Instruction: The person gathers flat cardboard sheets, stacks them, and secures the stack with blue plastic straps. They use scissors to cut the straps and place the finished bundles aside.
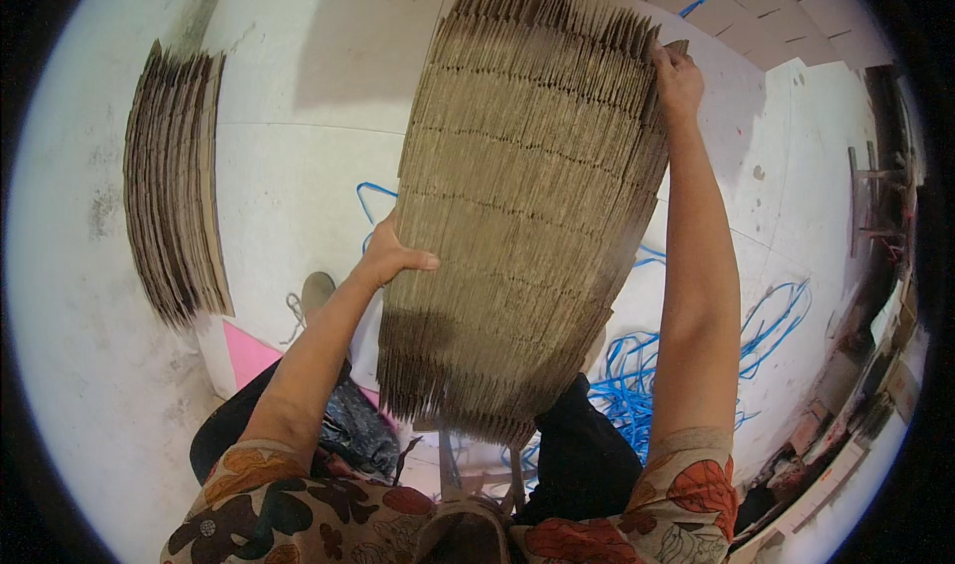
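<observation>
A thick stack of flattened brown cardboard (527,196), its many edges facing up, stretches from my lap to the far side of the view. At its left side my left hand (388,254) is clamped on, thumb over the top edges and the other fingers hidden behind. My right hand (678,85) grips the far right corner, with its fingers wrapped over the end sheets. The underside of the stack cannot be seen.
A smaller stack of flat cardboard (177,186) stands at the left. Tangled blue strapping (627,385) lies on the floor to the right. A pink sheet (249,353) is near my left leg. Cardboard boxes with blue straps (736,7) line the far right; clutter (865,365) fills the right edge.
</observation>
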Available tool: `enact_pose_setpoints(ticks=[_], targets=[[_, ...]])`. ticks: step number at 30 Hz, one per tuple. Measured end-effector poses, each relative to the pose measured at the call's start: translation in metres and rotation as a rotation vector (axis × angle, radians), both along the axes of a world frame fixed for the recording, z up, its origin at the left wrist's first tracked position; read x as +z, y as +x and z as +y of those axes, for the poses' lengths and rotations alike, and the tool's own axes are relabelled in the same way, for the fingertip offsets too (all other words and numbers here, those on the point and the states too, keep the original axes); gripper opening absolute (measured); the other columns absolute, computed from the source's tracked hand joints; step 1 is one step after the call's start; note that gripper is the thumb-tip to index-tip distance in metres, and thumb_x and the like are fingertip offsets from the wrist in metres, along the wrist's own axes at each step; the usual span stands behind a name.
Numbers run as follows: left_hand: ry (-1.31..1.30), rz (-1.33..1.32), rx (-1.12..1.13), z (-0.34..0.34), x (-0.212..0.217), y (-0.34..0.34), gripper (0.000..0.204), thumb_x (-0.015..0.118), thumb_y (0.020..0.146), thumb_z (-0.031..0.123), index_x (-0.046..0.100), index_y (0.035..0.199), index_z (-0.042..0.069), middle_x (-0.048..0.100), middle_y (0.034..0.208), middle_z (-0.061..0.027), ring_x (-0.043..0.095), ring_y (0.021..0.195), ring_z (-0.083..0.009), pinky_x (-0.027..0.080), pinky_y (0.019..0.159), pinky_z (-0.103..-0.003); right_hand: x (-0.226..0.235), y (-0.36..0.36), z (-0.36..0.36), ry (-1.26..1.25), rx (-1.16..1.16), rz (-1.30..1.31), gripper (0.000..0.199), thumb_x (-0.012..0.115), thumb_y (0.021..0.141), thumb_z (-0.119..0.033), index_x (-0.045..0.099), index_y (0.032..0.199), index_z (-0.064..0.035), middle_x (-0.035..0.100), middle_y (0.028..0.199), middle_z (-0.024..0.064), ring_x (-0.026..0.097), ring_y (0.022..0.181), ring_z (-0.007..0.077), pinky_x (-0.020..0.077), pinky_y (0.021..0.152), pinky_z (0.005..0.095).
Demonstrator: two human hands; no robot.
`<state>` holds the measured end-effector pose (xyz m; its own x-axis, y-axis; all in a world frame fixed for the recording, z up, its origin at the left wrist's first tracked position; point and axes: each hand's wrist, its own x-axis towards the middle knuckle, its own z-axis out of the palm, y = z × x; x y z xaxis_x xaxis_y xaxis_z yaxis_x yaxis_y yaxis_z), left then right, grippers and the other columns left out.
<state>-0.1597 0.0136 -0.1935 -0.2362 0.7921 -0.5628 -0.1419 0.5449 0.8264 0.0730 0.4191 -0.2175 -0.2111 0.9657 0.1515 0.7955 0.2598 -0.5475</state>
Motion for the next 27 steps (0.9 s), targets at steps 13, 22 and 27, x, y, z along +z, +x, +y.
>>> enact_pose_setpoints(ticks=[13,22,27], targets=[[0.02,-0.014,0.007,0.004,-0.001,0.003,0.084,0.083,0.048,0.018,0.044,0.119,-0.003,0.057,0.106,-0.0101,0.055,0.097,-0.0211,0.043,0.088,-0.034,-0.005,-0.001,0.012,-0.004,0.073,-0.126,0.044,0.06,0.077,-0.04,0.062,0.109,-0.0099,0.051,0.117,0.0237,0.053,0.103,0.0379,0.0448,0.083,0.0453],[0.011,0.016,-0.019,-0.001,-0.005,-0.001,0.082,0.083,0.049,0.019,0.045,0.119,-0.002,0.057,0.106,-0.0097,0.055,0.097,-0.0213,0.043,0.087,-0.034,0.008,-0.028,-0.008,-0.028,-0.088,-0.076,0.042,0.058,0.078,-0.041,0.063,0.107,-0.0097,0.046,0.124,0.0245,0.051,0.108,0.0364,0.0417,0.088,0.0488],[-0.004,-0.051,0.005,0.006,-0.002,0.003,0.091,0.083,0.047,0.02,0.041,0.124,-0.002,0.056,0.111,-0.0105,0.053,0.102,-0.0228,0.04,0.091,-0.034,-0.011,-0.009,0.02,0.014,0.17,-0.049,0.045,0.058,0.077,-0.04,0.061,0.11,-0.0091,0.043,0.129,0.0212,0.05,0.109,0.0375,0.0373,0.093,0.0501]])
